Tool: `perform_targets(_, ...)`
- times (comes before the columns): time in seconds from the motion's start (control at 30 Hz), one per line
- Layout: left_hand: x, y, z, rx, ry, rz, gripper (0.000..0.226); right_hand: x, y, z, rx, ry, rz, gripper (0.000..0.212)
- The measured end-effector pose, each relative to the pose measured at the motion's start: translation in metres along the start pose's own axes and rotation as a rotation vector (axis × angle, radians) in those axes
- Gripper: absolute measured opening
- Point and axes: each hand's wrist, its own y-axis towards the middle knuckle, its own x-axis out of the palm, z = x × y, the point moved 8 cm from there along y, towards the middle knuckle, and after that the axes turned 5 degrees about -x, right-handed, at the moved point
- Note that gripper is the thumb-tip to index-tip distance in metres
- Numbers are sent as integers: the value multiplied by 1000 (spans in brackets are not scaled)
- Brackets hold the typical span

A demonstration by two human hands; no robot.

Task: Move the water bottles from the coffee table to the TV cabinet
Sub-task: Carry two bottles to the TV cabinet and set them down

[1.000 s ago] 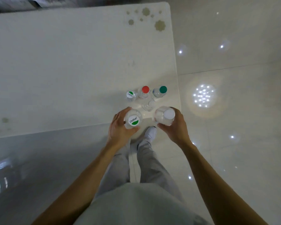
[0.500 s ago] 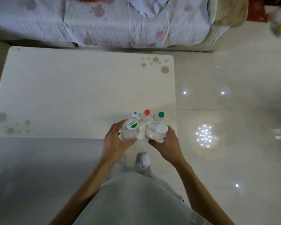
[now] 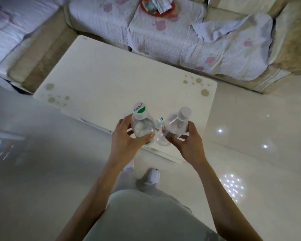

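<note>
My left hand [image 3: 127, 139] grips a clear water bottle with a white and green cap [image 3: 141, 122], lifted above the near edge of the white coffee table [image 3: 111, 84]. My right hand [image 3: 189, 141] grips a second clear bottle with a plain white cap [image 3: 178, 123], also raised and tilted. Between the two held bottles a small clear bottle with a green-marked cap [image 3: 160, 132] still stands on the table near its front right corner. Other bottles on the table are hidden behind my hands.
A sofa with a pale quilted cover [image 3: 189, 42] runs behind the table, with a red packet [image 3: 156, 5] and a crumpled cloth [image 3: 229, 26] on it. Glossy pale floor tiles [image 3: 42, 171] surround the table. My legs and a white shoe [image 3: 154, 177] are below.
Both hands have lifted their bottles off the table and pulled back toward me. The view has risen and tilted, so the sofa now shows behind the table.
</note>
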Motion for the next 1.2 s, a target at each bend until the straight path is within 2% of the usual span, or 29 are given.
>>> perform_targets(0.27,-67,-28,-5,-26,-123,179,61,43,-4,-58,-125,-1,-157,69)
perform_targets(0.43,-117,-51,-34,-38,-189,316,60,84,-13,-94,-180,-36,-238,72)
perform_targets(0.53,-148,-68,-59,-67,-217,378,69,114,-25,-111,-193,-47,-287,74)
perform_targets(0.73,-216,-111,-98,-53,-253,447,78,181,-77,-145,-293,-53,-368,66)
perform_targets(1.03,-322,-183,-169,-48,-322,560,75,288,-174,-186,-424,-96,-473,60)
perform_targets(1.2,-366,-226,-208,-92,-377,661,77,345,-213,-207,-485,-123,-570,65)
